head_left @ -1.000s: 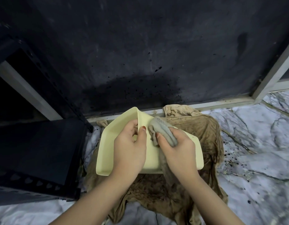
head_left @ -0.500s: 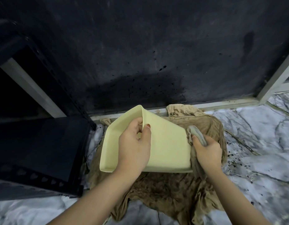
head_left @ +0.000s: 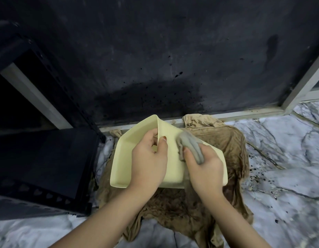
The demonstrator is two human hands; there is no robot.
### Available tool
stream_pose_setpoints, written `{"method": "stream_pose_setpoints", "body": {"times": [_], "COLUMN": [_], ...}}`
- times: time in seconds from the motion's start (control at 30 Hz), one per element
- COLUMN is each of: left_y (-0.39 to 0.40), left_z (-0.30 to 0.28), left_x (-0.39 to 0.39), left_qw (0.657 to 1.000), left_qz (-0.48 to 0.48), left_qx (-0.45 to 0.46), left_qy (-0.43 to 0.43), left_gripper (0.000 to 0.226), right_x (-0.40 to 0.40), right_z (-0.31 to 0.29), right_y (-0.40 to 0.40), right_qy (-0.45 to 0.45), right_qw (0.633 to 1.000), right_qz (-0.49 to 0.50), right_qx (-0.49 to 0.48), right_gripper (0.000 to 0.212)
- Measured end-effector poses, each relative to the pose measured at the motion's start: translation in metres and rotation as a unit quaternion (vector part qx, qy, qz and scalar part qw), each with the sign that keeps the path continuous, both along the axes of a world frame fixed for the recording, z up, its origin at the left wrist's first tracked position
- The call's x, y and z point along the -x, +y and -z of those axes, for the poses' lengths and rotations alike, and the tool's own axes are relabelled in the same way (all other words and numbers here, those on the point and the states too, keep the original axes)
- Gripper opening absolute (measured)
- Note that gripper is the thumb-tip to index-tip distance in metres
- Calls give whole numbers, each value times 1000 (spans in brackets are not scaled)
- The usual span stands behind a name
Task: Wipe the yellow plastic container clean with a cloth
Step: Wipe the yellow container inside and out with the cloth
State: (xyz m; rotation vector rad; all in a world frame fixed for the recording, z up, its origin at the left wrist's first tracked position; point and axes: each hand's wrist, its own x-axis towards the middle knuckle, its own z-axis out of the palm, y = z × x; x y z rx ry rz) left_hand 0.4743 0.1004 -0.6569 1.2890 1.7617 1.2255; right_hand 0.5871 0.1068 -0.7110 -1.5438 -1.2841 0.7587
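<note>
Yellow plastic container (head_left: pixel 173 163), rim pinched in our left hand (head_left: pixel 149 161), mid-wipe: our right hand (head_left: pixel 204 170), clutching the grey cloth (head_left: pixel 192 148), should next sweep its outer wall.

I can read no text, label, brand, number or sign anywhere in my view. The yellow plastic container (head_left: pixel 173 158) shows me only plain, unmarked surfaces, and the grey cloth (head_left: pixel 192 148) pressed against it carries no tag or print that I can make out. The dark wall (head_left: pixel 173 51) behind the container has only black specks and a stain, not lettering. The black rack (head_left: pixel 38 167) to the left of the container shows cut-out holes along its edge, not characters.
</note>
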Motion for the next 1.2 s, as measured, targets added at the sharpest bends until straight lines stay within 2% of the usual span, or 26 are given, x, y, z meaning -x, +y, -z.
{"method": "stream_pose_setpoints", "body": {"times": [0.1,0.17,0.33,0.43,0.6,0.73,0.87,1.07,1.2], "left_y": [-1,0,3,5,10,13,14,16,16], "left_z": [-1,-1,-1,-2,-6,-12,-19,-29,-31], "left_x": [1,2,5,8,12,13,11,11,9], "left_qw": [1000,1000,1000,999,996,991,980,967,969], "left_qz": [0,2,0,-6,-13,-1,-6,-56,-80], "left_qx": [-2,-1,9,19,53,88,128,162,153], "left_qy": [15,16,-12,-33,-74,-101,-155,-190,-176], "left_gripper": [16,16,16,17,28,26,28,16,35], "right_x": [10,9,-10,-30,-58,-71,-74,-68,-62], "right_z": [-18,-20,6,25,53,65,80,92,88], "right_y": [8,18,42,44,41,32,18,-6,-16], "right_qy": [-54,-68,-47,-56,-56,-52,-50,-34,-22], "right_qw": [996,996,999,997,990,987,985,981,980], "right_qz": [-40,-37,5,32,77,95,113,151,158], "right_qx": [-50,-50,10,49,109,122,118,115,115], "right_gripper": [17,20,19,25,25,20,27,25,23]}}
